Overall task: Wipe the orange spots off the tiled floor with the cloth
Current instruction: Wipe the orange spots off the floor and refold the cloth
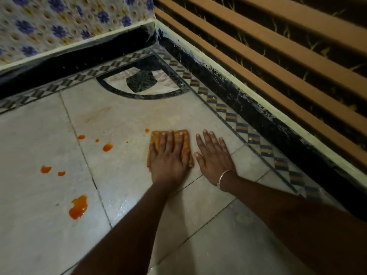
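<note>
Plainly, in the head view, the wiping step looks to be in hand with most of it left to do. The left hand [168, 155] presses flat, fingers straight, on the folded cloth [156, 137], which lies under its palm on the tiled floor [129, 116]. The right hand [214, 157] rests open on bare tile just beside it, probably as a brace. Orange spots [78, 207] lie scattered left of the cloth, with one small spot [147, 130] just off its far corner. The next move calls for sweeping the cloth leftward under steady pressure.
</note>
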### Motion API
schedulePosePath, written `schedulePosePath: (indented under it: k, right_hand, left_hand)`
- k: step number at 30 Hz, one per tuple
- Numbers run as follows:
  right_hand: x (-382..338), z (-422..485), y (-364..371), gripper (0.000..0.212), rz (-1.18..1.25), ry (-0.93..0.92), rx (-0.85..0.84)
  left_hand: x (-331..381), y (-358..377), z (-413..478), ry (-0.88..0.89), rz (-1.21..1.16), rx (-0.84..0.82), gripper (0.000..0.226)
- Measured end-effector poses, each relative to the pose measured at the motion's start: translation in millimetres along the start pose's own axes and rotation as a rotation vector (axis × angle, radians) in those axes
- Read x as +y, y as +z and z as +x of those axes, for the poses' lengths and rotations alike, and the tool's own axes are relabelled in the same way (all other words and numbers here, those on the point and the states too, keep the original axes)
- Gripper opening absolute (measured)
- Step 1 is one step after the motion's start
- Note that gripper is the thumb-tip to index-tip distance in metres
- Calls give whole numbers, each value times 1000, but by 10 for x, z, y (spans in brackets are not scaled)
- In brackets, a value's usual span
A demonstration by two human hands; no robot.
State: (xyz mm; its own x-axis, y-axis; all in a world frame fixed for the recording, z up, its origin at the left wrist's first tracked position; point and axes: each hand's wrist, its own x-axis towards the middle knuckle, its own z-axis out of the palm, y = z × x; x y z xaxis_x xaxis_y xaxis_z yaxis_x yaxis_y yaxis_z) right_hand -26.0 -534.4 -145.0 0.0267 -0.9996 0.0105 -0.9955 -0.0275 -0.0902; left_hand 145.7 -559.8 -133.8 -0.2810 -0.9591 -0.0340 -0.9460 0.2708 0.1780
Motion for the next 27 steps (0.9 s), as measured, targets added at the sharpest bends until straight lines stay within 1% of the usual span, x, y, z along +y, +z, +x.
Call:
schedulePosePath:
  k: [3, 5, 6, 8, 9, 11, 12, 13, 14, 17, 19, 20, 21, 23, 26, 27]
  right_hand:
    - [-4, -2, 14, 66, 3, 0, 7]
    - [-13, -2, 18, 66, 7, 10, 13]
    - [-18, -2, 23, 66, 6, 15, 15]
    - [-21, -6, 32, 66, 5, 16, 18]
    - [-23, -3, 36, 66, 2, 14, 19]
    - [-5, 9, 42, 66, 0, 1, 12]
    - [7, 10, 49, 66, 2, -2, 11]
    - [16, 7, 53, 65, 4, -2, 15]
    - [20, 3, 53, 65, 10, 1, 19]
    - [2, -6, 44, 65, 14, 4, 21]
    - [-13, -5, 37, 65, 14, 10, 30]
    - [-18, -5, 37, 65, 17, 14, 31]
    - [-24, -1, 37, 65, 17, 15, 29]
    - [-27, -9, 40, 65, 11, 15, 28]
    - [-4, -7, 26, 64, 27, -7, 22]
    - [8, -4, 27, 64, 30, -12, 22]
  left_hand:
    - [-161, 2, -175, -173, -27, 36, 69]
    - [-1, 41, -465, -266, -28, 55, 69]
    - [119, 58, -588, -282, -35, 56, 69]
    - [296, 115, -664, -243, -45, 44, 70]
    - [314, 116, -593, -187, -40, 26, 71]
    - [208, 79, -328, -50, -10, -15, 71]
    - [104, 50, -200, -8, 4, -25, 71]
    - [-14, 22, -100, -10, 8, -28, 71]
    - [-125, -2, -54, -49, -2, -22, 71]
    - [-239, 12, -252, -261, -38, 26, 73]
    - [-54, 43, -513, -362, -54, 55, 74]
    - [81, 59, -618, -379, -73, 65, 75]
    - [206, 100, -693, -370, -87, 72, 76]
    - [361, 167, -696, -283, -73, 71, 76]
    - [213, 119, -390, -70, 6, -14, 76]
    - [90, 84, -277, -33, 24, -20, 76]
